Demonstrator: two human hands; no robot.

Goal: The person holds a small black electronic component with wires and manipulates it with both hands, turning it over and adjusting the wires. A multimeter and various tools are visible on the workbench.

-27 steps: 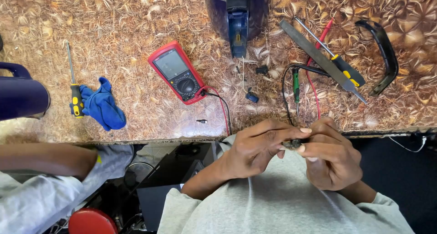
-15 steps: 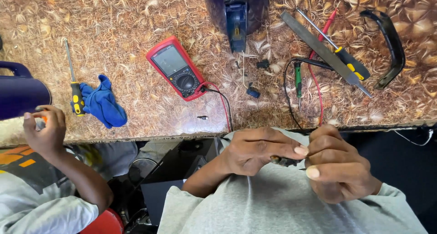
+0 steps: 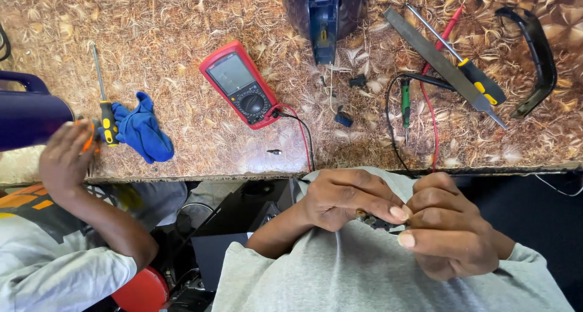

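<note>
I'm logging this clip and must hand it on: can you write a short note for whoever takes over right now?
Left hand and right hand: both closed in a grip on a small dark part, held together over the lap, off the bench.
On the bench: red multimeter with leads plugged in, flat file, black-and-yellow screwdriver.
A co-worker's hand is at the bench's left edge, by the blue cloth.
Done or left: cannot tell; the part is mostly hidden.
</note>
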